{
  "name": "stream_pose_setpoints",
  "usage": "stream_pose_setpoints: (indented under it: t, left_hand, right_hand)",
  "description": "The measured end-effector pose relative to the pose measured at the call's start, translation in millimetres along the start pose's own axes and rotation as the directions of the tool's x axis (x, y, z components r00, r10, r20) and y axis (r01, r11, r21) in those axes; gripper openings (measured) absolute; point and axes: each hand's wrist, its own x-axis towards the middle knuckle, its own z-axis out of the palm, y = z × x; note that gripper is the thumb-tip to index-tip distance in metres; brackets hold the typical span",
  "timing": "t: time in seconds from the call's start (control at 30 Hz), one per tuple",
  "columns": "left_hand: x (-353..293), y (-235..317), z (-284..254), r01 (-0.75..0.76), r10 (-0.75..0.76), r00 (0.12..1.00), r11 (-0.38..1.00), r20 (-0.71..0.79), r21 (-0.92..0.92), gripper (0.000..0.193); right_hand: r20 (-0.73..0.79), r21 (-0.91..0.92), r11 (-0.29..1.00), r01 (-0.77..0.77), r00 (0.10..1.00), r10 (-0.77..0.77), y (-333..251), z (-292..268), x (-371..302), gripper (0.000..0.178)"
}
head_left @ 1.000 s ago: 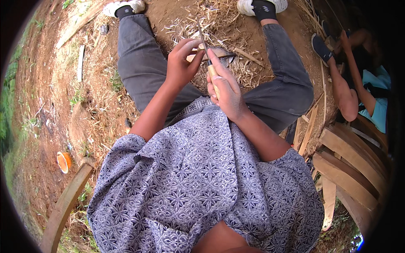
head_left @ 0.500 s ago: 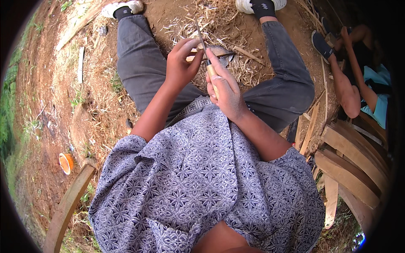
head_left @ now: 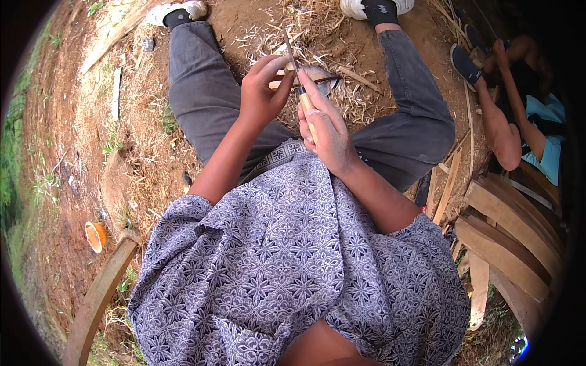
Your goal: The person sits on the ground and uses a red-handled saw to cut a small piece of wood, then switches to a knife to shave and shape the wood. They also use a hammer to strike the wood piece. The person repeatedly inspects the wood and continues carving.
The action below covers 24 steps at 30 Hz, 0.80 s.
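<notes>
Near the top centre of the frame, the right hand (head_left: 331, 129) grips the wooden handle of a thin-bladed tool (head_left: 302, 91), its blade beside a small pale piece (head_left: 289, 68) in the left hand (head_left: 262, 86). Shavings (head_left: 360, 113) litter the ground (head_left: 235, 15). An orange container (head_left: 96, 236) lies at left, curved timbers (head_left: 502, 256) at lower right, another person (head_left: 504, 141) at upper right.

Head-worn fisheye, looking steeply down, close above the shirt (head_left: 274, 244), right edge perhaps shadowed
</notes>
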Motion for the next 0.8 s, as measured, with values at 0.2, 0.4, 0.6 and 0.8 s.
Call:
stream_pose_setpoints:
  t: [0.2,0.4,0.6,0.8]
  left_hand:
    - [0,7,-1,-0.001,-0.001,1.000,0.995,0.020,0.101,0.037]
    - [-19,44,-12,0.601,-0.591,0.797,0.795,0.121,-0.077,0.028]
    - [-5,69,-25,0.614,-0.623,0.641,0.767,0.449,0.187,0.052]
    - [8,64,-34,0.628,-0.702,0.520,0.701,0.488,0.339,0.037]
  right_hand:
    - [0.001,0.005,1.000,0.002,1.000,-0.002,-1,-1,-1,0.065]
    - [-0.032,0.023,1.000,0.002,0.999,-0.001,1,0,-2,0.058]
    - [-0.033,0.140,0.990,-0.032,0.999,0.038,9,7,6,0.030]
    - [0.011,0.228,0.974,-0.006,1.000,0.003,28,10,11,0.039]
